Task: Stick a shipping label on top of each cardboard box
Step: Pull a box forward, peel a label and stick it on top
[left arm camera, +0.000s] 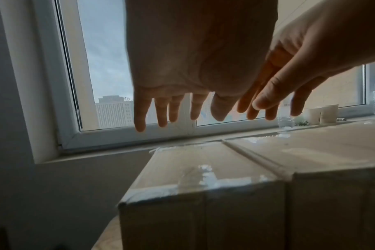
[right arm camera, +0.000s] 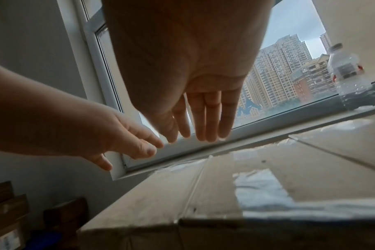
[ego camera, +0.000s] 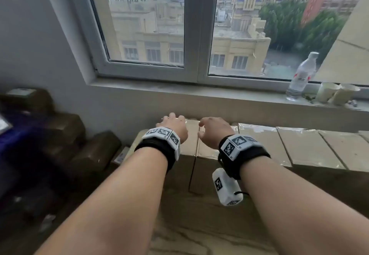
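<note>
Below the window sill [ego camera: 179, 93], sealed cardboard boxes [ego camera: 299, 146] stood in a row, tops unlabelled; left hand [ego camera: 173, 125] and right hand [ego camera: 214, 131] hovered over the leftmost boxes, fingers spread and holding nothing, so a label likely needed fetching, then centring and smoothing flat.

Cardboard boxes [ego camera: 299, 146]: showing plain tan under glossy clear tape.
Wrist bands [ego camera: 159, 144]: showing black, carrying white blocks with black-and-white square markers.
Bottle [ego camera: 301, 75]: showing clear, wearing a red-and-white label.
Cups [ego camera: 337, 93]: showing cream.
</note>
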Tool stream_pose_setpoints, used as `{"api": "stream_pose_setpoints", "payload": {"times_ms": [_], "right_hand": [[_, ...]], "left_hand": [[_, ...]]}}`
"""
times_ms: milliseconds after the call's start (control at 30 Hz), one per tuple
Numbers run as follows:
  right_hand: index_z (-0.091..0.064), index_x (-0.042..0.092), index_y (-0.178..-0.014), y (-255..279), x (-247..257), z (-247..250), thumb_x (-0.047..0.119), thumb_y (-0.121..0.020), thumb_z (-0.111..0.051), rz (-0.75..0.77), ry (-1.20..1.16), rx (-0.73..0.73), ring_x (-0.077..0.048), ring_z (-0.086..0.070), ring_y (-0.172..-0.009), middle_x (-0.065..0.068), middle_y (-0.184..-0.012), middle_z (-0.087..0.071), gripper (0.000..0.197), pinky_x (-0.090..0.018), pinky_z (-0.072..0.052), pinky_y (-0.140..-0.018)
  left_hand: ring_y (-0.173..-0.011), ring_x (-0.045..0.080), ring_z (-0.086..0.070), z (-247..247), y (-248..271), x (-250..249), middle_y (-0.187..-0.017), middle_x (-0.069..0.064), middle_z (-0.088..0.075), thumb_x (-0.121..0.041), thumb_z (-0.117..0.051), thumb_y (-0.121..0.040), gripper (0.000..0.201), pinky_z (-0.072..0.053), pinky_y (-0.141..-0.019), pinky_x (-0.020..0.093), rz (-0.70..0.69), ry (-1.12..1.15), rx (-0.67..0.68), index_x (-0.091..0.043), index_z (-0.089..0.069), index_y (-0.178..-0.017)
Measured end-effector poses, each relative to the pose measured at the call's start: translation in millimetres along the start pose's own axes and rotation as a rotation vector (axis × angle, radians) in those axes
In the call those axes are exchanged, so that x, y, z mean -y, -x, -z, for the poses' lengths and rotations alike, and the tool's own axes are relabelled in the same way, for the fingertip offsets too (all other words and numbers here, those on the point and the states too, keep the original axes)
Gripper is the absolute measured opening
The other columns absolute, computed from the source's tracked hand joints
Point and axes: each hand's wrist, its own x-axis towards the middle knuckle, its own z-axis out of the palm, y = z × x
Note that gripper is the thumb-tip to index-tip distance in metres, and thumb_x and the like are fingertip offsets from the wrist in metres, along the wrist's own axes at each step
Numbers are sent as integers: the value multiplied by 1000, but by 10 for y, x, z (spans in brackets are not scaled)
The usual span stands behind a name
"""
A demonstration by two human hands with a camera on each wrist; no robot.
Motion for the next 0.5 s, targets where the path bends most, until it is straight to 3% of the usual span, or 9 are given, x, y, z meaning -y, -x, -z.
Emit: {"api": "stream_pose_setpoints", "payload": {"times_ms": [100, 233, 400, 500], "right_hand": [[-62, 13, -120, -103, 56, -179, 22, -91, -51, -29, -26, 19, -26, -55, -117, -7, -122, -65, 33, -32, -42, -96], [-58, 13, -127, -188, 90, -347, 27, -92, -53, -41, -32, 57, -25, -51, -122, -9, -127, -61, 38, -32, -39, -101], [-58, 14, -128, -215, 99, -451, 36, -91, -59, -52, -24, 37, -25, -46, -126, -8, -130, -57, 43, -32, -36, -103], [-56, 15, -129, -209, 95, -472, 37, -88, -64, -53, -17, 39, -25, -44, -126, -8, -130, -56, 47, -31, -35, -103]], "left_hand": [[-134, 33, -34, -145, -90, 125, -147, 12, -31, -34, -48, -95, 53, -37, -105, 49, 29, 25, 37, -19, -34, -145], [-135, 36, -27, -385, -166, 218, -156, 14, -13, -44, -51, -93, 67, -33, -109, 50, 59, 64, 98, -19, -25, -149], [-135, 43, -29, -467, -200, 267, -155, 18, -12, -54, -57, -86, 76, -30, -110, 47, 163, 207, 111, -20, -28, -147], [-136, 45, -31, -479, -185, 325, -156, 20, -9, -56, -60, -85, 85, -28, -111, 49, 236, 279, 150, -25, -18, -151]]}}
